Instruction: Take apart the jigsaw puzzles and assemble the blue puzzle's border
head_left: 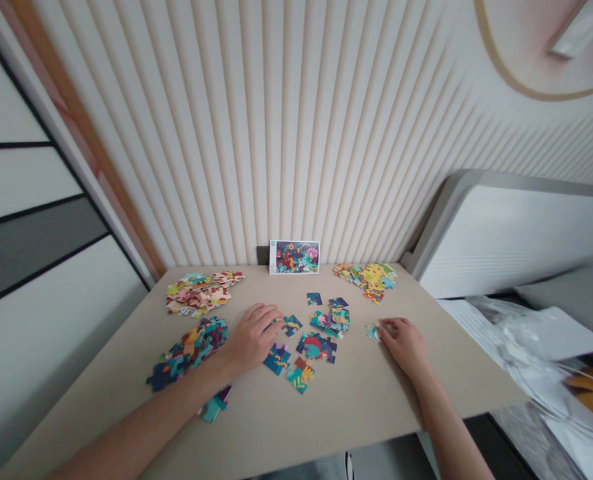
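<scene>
My left hand is low over the table, thumb and fingers closed around a small dark blue jigsaw piece that they mostly cover. Just right of its fingertips lies a blue and yellow jigsaw piece. My right hand pinches a light-blue and white jigsaw piece at the table's right side. Between the hands are a joined patch with a red shape, a blue patch, a green and yellow piece and a cluster of blue pieces.
A picture card leans against the ribbed wall. Piles of pink-cream pieces and yellow pieces lie at the back corners. Dark blue pieces are heaped beside my left forearm. A bed with papers and plastic stands right of the table.
</scene>
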A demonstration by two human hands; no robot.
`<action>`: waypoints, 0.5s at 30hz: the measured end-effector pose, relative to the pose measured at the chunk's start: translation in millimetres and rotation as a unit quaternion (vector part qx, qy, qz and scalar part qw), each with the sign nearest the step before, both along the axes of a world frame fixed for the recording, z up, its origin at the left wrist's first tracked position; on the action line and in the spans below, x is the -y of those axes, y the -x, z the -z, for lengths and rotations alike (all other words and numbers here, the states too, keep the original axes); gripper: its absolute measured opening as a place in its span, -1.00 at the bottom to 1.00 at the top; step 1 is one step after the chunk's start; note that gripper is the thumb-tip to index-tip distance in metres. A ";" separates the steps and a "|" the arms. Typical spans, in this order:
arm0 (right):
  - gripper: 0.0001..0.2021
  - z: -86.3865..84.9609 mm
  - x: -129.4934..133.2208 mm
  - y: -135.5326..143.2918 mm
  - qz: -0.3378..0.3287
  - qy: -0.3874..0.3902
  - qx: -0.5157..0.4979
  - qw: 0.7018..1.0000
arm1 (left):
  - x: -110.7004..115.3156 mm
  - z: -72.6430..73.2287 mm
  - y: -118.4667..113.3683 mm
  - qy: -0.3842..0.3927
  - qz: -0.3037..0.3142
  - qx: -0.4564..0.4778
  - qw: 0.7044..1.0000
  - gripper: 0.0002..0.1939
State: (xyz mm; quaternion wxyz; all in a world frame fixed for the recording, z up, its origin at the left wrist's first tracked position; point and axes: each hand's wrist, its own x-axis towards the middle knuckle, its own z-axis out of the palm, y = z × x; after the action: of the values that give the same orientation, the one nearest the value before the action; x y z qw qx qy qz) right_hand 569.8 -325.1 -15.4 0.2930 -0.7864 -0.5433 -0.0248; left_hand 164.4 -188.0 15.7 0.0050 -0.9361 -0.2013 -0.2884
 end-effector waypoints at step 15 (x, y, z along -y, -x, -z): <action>-0.47 -25.5 -101.6 49.3 -0.158 0.071 -0.031 0.984 | 121.6 -35.2 6.8 0.080 -0.020 -0.107 0.991 -0.77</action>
State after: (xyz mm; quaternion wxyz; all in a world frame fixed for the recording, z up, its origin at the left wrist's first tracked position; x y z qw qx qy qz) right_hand 520.5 -223.6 10.1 0.2532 -0.7096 -0.6521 0.0848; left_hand 157.6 -309.6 50.9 -0.0427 -0.9549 -0.2404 -0.1690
